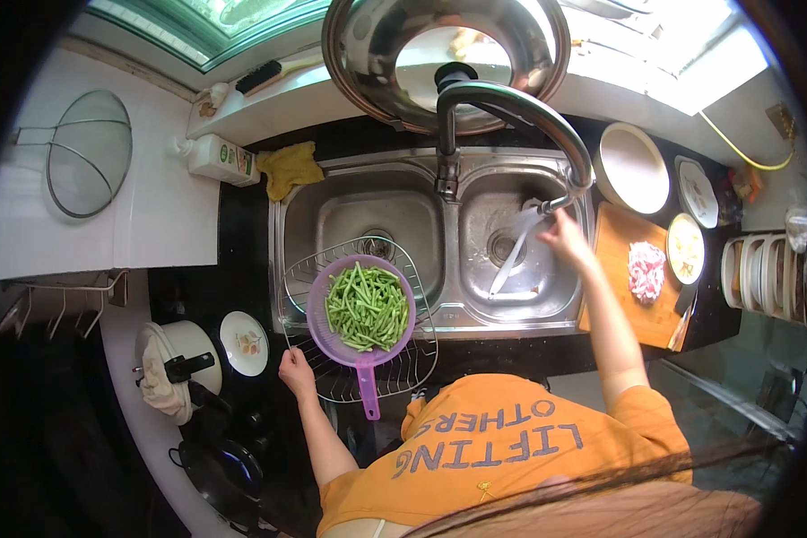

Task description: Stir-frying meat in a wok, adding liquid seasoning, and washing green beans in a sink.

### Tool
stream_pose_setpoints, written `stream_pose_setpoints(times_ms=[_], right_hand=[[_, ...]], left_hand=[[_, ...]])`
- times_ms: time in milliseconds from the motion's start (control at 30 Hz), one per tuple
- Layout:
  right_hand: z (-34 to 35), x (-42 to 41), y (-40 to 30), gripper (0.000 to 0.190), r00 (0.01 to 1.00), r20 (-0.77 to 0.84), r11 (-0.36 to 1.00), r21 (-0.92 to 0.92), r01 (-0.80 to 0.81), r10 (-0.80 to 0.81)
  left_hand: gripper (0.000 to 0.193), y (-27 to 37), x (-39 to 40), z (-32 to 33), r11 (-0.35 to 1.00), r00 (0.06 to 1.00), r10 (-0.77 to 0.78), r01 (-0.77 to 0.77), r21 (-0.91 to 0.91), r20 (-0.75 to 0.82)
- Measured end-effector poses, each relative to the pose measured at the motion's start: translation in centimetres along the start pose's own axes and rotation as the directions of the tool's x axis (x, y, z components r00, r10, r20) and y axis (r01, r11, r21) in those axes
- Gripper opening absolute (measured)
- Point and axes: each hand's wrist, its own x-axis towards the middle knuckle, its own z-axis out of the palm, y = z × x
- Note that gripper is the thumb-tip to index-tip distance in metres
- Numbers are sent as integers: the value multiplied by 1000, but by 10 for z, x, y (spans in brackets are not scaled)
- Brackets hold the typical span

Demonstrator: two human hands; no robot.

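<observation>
My left hand (297, 371) grips the rim of a wire basket (425, 376) that overlaps the front of the left sink basin (403, 195). In the basket rests a purple plastic colander (315, 313) full of cut green beans (368, 306). My right hand (565, 237) is at the small spray nozzle end (557, 204) of the curved faucet, over the right basin (551, 269); whether its fingers close on it is hard to tell. Water sprays from there, and a long pale utensil (509, 265) leans in the basin.
Right of the sink, a wooden cutting board (612, 232) holds sliced raw meat (645, 272); a bowl (686, 249) and a knife (686, 299) are beside it. A large metal lid (350, 67) stands behind the faucet. At left are a plate (244, 343), a pressure cooker (198, 343) and a wok (215, 471).
</observation>
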Motion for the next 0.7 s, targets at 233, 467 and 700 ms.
stream_pose_setpoints(times_ms=[233, 467, 700], right_hand=[[228, 80, 129, 98, 924, -56, 908, 214, -359, 379], [233, 81, 98, 77, 886, -268, 913, 266, -310, 379], [233, 90, 77, 68, 964, -32, 946, 203, -251, 263]], left_hand=[[34, 14, 14, -5, 1000, 999, 29, -29, 6, 25], [33, 2, 11, 3, 999, 998, -36, 36, -3, 42], [33, 11, 18, 1, 999, 998, -32, 30, 27, 60]])
